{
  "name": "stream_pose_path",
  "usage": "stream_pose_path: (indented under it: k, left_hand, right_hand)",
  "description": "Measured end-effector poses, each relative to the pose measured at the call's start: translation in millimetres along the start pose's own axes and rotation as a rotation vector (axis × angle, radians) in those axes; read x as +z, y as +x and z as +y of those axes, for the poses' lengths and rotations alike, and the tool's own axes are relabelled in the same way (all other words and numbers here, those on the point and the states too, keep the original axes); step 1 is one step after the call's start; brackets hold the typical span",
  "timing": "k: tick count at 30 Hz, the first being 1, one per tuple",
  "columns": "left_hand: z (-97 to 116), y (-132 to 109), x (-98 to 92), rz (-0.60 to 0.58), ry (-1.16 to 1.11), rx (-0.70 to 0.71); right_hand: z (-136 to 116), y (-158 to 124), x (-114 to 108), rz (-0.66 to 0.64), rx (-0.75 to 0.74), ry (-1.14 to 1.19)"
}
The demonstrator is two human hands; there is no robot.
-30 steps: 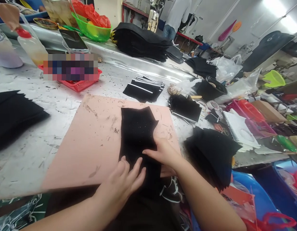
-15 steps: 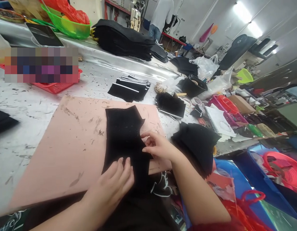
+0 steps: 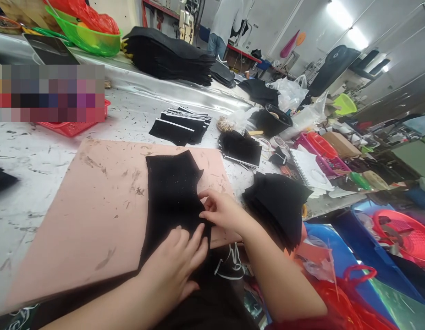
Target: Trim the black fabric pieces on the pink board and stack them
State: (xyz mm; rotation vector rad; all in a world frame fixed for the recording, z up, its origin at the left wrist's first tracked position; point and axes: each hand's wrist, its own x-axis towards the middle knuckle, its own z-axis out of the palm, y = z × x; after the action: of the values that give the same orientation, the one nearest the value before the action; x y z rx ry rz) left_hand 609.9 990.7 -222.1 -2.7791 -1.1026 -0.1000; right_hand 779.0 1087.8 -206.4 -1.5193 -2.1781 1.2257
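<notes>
A cut piece of black fabric [image 3: 173, 190] lies on the pink board [image 3: 95, 211], its near part hanging over the front edge towards me. My left hand [image 3: 178, 256] rests palm down on the near part of the fabric, fingers spread. At the fabric's curved right edge is my right hand [image 3: 222, 211]; its thumb and index fingertips touch the cloth but stay apart, and the other fingers curl behind them. A stack of black fabric pieces [image 3: 277, 206] lies just right of my right forearm.
Black pieces with white strips [image 3: 174, 130] lie beyond the board, beside another dark stack [image 3: 241, 149]. A red basket [image 3: 74, 126] is at left. A tall black pile [image 3: 167, 55] and green basket [image 3: 91, 41] stand behind. Blue bins [image 3: 363, 238] sit at right. A person [image 3: 226, 23] stands far back.
My left hand has slid right and its fingers have spread wider over the fabric. My right hand keeps its place at the edge. The whole view has shifted slightly.
</notes>
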Motion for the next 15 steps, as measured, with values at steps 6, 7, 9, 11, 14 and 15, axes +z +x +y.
stream_pose_path:
  k: [6, 7, 9, 11, 14, 15]
  left_hand:
    - [10, 13, 3.7, -0.072, -0.132, 0.062]
    - [11, 14, 5.0, -0.072, -0.153, 0.054]
    - [10, 16, 7.0, -0.040, -0.181, 0.072]
    - [8, 18, 8.1, -0.005, -0.201, 0.099]
    - [0, 18, 8.2, 0.000, -0.267, 0.117]
    - [-2, 17, 7.8, -0.016, -0.296, 0.116]
  right_hand:
    - [-7, -4, -1, -0.011, -0.007, -0.076]
    - [-7, -3, -2, -0.016, -0.007, -0.081]
    - [-7, -2, -4, -0.027, -0.008, -0.076]
    - [-6, 1, -6, -0.043, -0.021, -0.068]
    - [-8, 9, -6, -0.041, -0.040, -0.042]
    - [-10, 11, -6, -0.034, -0.038, -0.040]
